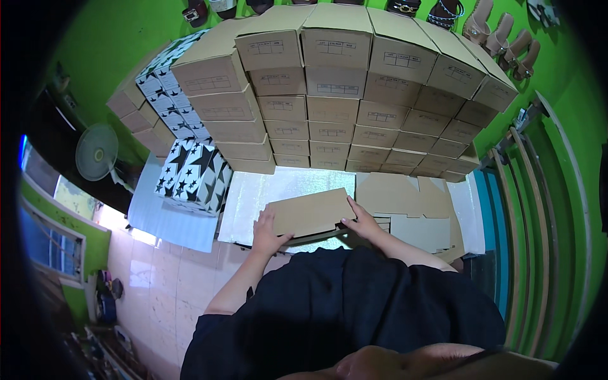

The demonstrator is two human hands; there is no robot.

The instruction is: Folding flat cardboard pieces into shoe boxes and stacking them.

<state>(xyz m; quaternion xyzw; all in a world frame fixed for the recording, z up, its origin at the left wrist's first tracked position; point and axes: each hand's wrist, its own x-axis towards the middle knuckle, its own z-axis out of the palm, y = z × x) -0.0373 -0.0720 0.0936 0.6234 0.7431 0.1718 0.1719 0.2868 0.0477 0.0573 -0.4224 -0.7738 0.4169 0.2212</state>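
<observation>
A brown cardboard box (309,211) sits right in front of me, tilted slightly, its plain broad face up. My left hand (268,234) grips its left end, with the fingers along the side and the thumb at the near edge. At the right end, my right hand (361,221) holds the box near its corner, thumb toward the near edge. The near side of the box shows dark, and its underside is hidden. Beneath it lies a shiny silvery-white sheet (247,199) on the work surface. Flat cut cardboard pieces (386,193) lie just beyond my right hand.
A tall wall of stacked brown boxes (335,88) stands behind the work surface. Star-patterned boxes (196,174) rest on a white sheet (174,221) at the left. Sandals (500,35) hang on the green wall, wooden rails (535,234) stand right, and a fan (97,152) is far left.
</observation>
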